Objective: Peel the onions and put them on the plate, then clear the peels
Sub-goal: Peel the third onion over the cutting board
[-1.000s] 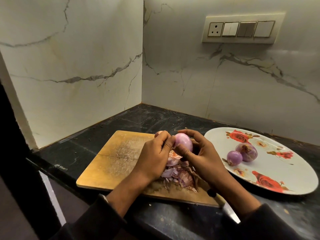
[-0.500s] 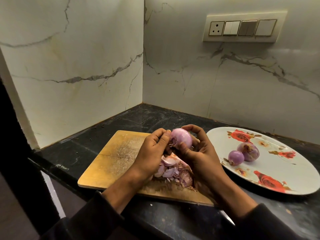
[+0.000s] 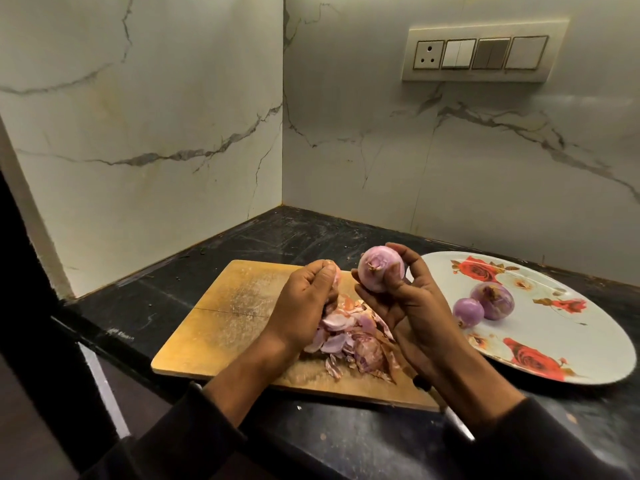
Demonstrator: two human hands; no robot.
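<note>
Now at the counter corner, my right hand (image 3: 412, 306) grips a peeled onion (image 3: 381, 273) by its fingertips, raised above the board (image 3: 225, 320) and just left of the plate (image 3: 588, 344); my left hand (image 3: 304, 299) is curled around a scrap of skin (image 3: 335, 276), close beside the onion but apart from it; a pile of peels (image 3: 349, 341) lies on the board beneath both hands; two onions (image 3: 481, 304) sit touching on the plate. I judge this onion nearly ready to go across; the risk is its slick surface, since a fingertip hold could let it slip and roll off the counter; set down carelessly, it could knock the pair already there; the scrap, if dropped wide of the pile, adds to the clearing left to do.
</note>
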